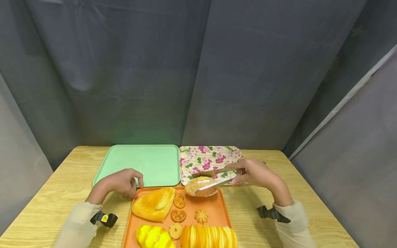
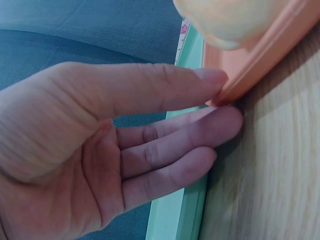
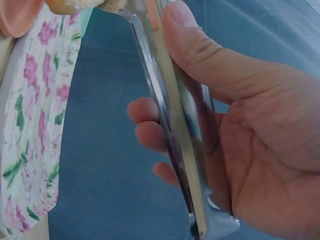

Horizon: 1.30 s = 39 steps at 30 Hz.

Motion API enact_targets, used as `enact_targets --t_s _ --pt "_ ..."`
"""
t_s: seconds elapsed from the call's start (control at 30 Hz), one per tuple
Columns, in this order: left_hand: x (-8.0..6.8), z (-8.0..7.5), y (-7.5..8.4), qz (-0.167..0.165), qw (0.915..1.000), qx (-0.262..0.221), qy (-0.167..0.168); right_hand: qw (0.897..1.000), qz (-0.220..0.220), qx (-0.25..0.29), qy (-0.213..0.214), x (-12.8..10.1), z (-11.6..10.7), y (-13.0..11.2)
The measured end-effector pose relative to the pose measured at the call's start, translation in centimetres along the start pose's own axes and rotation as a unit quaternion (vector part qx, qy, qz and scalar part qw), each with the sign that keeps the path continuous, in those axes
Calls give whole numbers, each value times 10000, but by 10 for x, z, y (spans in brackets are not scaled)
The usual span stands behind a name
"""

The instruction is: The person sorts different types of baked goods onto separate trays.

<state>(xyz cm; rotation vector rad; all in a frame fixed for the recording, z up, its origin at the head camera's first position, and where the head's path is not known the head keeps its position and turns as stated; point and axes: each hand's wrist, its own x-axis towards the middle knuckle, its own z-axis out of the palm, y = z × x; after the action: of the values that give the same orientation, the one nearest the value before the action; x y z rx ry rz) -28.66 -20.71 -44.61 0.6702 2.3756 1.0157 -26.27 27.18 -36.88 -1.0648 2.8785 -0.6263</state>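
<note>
While both hands work at the far end of the orange tray, places below are given relative to that tray.

Left hand: at the tray's far left corner, fingers nearly straight and pressed against the rim; the left wrist view shows the thumb on top of the lip and the fingertips against its edge, nothing wrapped in the palm.
Green tray: just beyond the orange tray's far left side, its near rim beside the left hand.
Large golden pastry: on the orange tray's left half, near the far corner.
Pretzel-shaped cookies: two of them, middle of the orange tray, just right of the golden pastry.
Yellow bun: near left corner of the tray, partly cut off by the picture's edge.
Sliced loaf: along the tray's near edge, right of the yellow bun.
Sesame bun: at the tray's far edge, right of centre, caught between the arms of the tongs.
Metal tongs: reaching from the right over the tray's far right corner, closed around the sesame bun.
Floral tray: just beyond the orange tray's far right side, touching the green tray.
Right hand: off the tray's far right corner, thumb and curled fingers squeezing the tongs' handles.
</note>
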Motion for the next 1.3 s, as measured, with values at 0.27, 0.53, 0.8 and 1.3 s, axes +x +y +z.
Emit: enact_targets --t_s 0.27,0.53,0.8,1.3 --pt "-2 0 0 91 10000 16 10 9948 -71 -567 848 0 -5 -12" --pt "-3 2 0 196 9998 -63 15 9640 62 -1391 2266 -1 -6 -9" --pt "-2 1 0 265 9996 -32 -11 9135 508 -2231 3365 -2 -6 9" --pt "0 0 -2 143 9999 92 31 8834 1451 -2829 3443 -1 11 57"
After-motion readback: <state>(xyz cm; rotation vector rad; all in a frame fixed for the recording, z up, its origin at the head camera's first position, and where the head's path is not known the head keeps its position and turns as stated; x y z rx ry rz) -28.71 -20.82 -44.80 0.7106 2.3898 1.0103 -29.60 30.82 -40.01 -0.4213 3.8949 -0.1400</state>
